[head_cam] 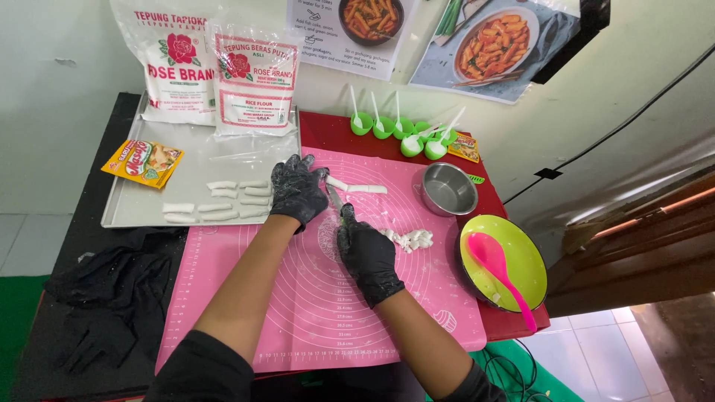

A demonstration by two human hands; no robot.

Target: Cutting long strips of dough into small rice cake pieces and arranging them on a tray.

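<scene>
1. Gripping: right hand in a black glove (pixel 366 253) is closed round a small knife with a green handle (pixel 339 205), blade pointing up the mat; left hand in a black glove (pixel 296 187) rests open, fingers spread, clamped on nothing.
2. Far left: grey metal tray (pixel 134 212) holds short white dough sticks (pixel 216 201) in rows, plus a yellow seasoning sachet (pixel 141 161).
3. Centre: pink silicone mat (pixel 313 313); white dough roll (pixel 357 187) lies just beyond the left fingertips, cut pieces (pixel 408 239) beside the right hand.
4. Right: steel bowl (pixel 447 190), green bowl (pixel 532 268) with pink spoon (pixel 499 268).
5. Risk, judged: blade sits near the left fingers; sticky dough could make it slip.
</scene>
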